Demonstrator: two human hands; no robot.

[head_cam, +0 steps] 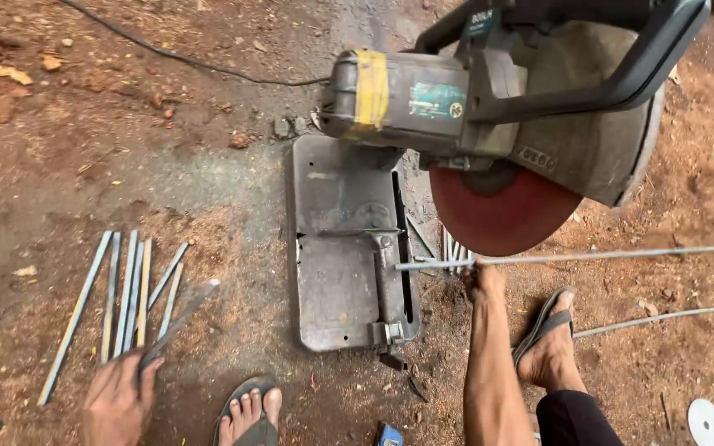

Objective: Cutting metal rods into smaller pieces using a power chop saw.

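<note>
My left hand [117, 402] at the lower left grips a short cut metal rod [180, 317], angled up to the right beside a row of several similar cut rods [122, 299] lying on the dirt. My right hand [483, 278] reaches forward and holds a long thin steel rod [605, 256] that runs in from the right. The rod's end lies under the red abrasive disc [497, 219] of a chop saw [473, 91], next to the saw's steel base plate [340, 264]. The saw head is raised, with the disc just above the rod.
My sandalled feet [249, 410] [549, 347] stand on reddish dirt on either side of my right arm. A second long rod [663, 317] lies at the right. A black power cable [192, 59] crosses the top left. A white disc [706, 422] lies at the bottom right.
</note>
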